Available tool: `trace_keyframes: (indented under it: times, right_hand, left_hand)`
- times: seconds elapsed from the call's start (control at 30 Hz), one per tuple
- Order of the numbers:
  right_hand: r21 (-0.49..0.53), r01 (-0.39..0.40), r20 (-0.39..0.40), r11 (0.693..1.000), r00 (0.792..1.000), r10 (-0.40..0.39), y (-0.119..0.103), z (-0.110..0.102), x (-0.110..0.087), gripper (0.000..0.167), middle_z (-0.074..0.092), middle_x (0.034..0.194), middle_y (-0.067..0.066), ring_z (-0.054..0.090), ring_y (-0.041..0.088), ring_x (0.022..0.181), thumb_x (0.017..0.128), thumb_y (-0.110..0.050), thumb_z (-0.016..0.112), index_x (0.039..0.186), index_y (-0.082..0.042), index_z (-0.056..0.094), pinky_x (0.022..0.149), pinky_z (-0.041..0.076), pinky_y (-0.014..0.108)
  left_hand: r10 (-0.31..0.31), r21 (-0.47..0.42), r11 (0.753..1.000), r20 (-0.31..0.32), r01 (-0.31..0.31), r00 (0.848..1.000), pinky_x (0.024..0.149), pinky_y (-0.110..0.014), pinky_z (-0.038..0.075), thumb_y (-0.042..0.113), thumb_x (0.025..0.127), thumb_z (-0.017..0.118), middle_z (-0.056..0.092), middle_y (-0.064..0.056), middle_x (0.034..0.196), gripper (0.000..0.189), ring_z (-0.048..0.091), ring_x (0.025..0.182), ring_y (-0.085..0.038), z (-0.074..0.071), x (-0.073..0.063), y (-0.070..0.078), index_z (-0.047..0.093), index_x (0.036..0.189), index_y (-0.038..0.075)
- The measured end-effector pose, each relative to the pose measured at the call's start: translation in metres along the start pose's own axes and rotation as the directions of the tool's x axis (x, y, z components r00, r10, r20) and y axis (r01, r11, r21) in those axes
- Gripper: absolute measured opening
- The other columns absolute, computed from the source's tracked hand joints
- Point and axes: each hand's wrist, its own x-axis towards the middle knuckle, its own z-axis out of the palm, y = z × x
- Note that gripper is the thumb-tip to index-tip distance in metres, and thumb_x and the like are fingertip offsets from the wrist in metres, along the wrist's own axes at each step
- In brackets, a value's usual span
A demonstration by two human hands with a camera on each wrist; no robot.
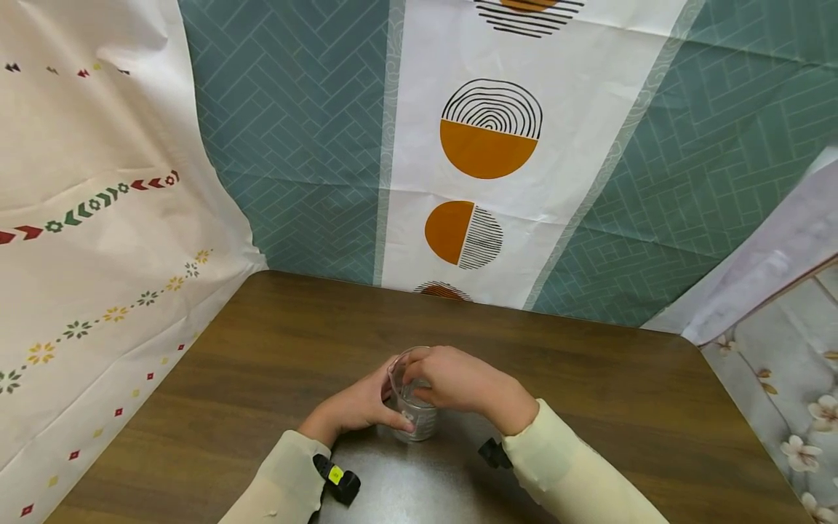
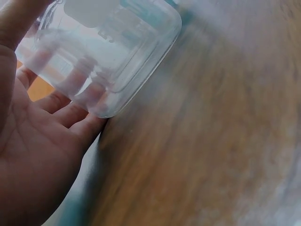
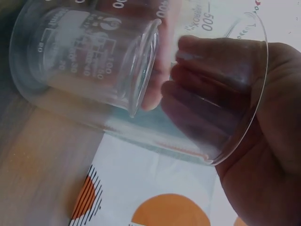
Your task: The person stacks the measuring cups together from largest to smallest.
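A large clear glass beaker (image 1: 424, 428) with white graduation marks stands on the table in the head view. My left hand (image 1: 360, 404) grips its side, thumb in front and fingers behind. The left wrist view shows those fingers through the glass beaker's lower wall (image 2: 127, 52). Inside the large beaker sits a smaller glass beaker (image 3: 94, 66), also marked in white. My right hand (image 1: 455, 378) reaches in through the large beaker's mouth. In the right wrist view its fingertips (image 3: 175, 96) are close to the small beaker's rim, with a visible gap and nothing held.
The brown wooden table (image 1: 314, 327) spreads around the beakers. Behind it hangs a patterned green and white cloth (image 1: 301, 145). A white printed cloth (image 1: 98, 218) borders the left side, and a floral cloth (image 1: 785, 378) the right.
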Motion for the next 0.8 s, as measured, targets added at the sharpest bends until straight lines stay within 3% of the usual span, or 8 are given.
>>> trace_keyframes:
  times: [0.2,0.37,0.47,0.6,0.7,0.8]
  right_hand:
    - [-0.011,0.046,-0.121,0.999,0.992,-0.047,0.002,0.005,-0.008,0.014,0.065,0.113,-0.001,0.065,0.011,0.101,0.09,-0.017,0.069,0.102,-0.012,0.073,0.087,0.052,0.023]
    - [-0.003,0.067,-0.238,0.998,0.969,-0.066,0.006,0.01,-0.017,0.014,0.066,0.117,0.001,0.064,0.012,0.107,0.09,-0.016,0.068,0.103,-0.013,0.073,0.089,0.052,0.025]
    - [-0.014,0.071,-0.333,0.997,0.94,-0.072,0.008,0.013,-0.022,0.016,0.066,0.114,0.0,0.064,0.011,0.103,0.089,-0.016,0.07,0.105,-0.012,0.073,0.086,0.053,0.024]
    - [-0.045,0.073,-0.469,0.996,0.879,-0.086,0.009,0.017,-0.031,0.021,0.066,0.108,-0.001,0.063,0.011,0.097,0.085,-0.013,0.074,0.106,-0.012,0.072,0.082,0.054,0.024]
    - [-0.047,0.064,-0.529,0.997,0.845,-0.079,0.009,0.02,-0.036,0.023,0.066,0.108,0.0,0.063,0.012,0.099,0.083,-0.011,0.076,0.105,-0.011,0.072,0.083,0.054,0.026]
    - [-0.04,0.034,-0.563,0.999,0.825,-0.05,0.01,0.024,-0.04,0.026,0.065,0.11,0.0,0.063,0.013,0.101,0.082,-0.012,0.076,0.107,-0.01,0.071,0.084,0.054,0.027]
  left_hand:
    - [0.025,-0.013,1.0,0.005,-0.025,1.0,0.107,-0.015,0.033,0.021,0.078,0.082,0.028,0.007,0.155,0.098,0.033,0.141,-0.014,0.0,0.001,-0.001,0.017,0.15,0.028]
    - [0.009,-0.003,1.0,-0.005,-0.009,1.0,0.108,-0.019,0.034,0.021,0.077,0.083,0.03,0.005,0.155,0.099,0.035,0.141,-0.016,0.0,0.003,-0.002,0.017,0.15,0.027]
    - [-0.003,0.002,1.0,-0.014,0.003,1.0,0.111,-0.029,0.034,0.021,0.076,0.084,0.029,0.001,0.155,0.102,0.035,0.141,-0.018,0.0,0.004,-0.003,0.015,0.151,0.023]
    - [0.003,0.004,1.0,-0.017,-0.003,1.0,0.114,-0.044,0.032,0.019,0.076,0.084,0.031,-0.004,0.154,0.101,0.036,0.139,-0.022,0.0,0.006,-0.005,0.016,0.151,0.02]
    - [0.004,0.008,1.0,-0.031,-0.004,1.0,0.114,-0.05,0.03,0.02,0.076,0.084,0.032,-0.005,0.152,0.096,0.036,0.138,-0.024,-0.001,0.005,-0.008,0.022,0.149,0.02]
    - [0.002,0.022,1.0,-0.055,-0.001,0.998,0.114,-0.053,0.029,0.023,0.076,0.084,0.031,-0.005,0.151,0.092,0.034,0.139,-0.026,-0.002,0.002,-0.012,0.025,0.148,0.022]
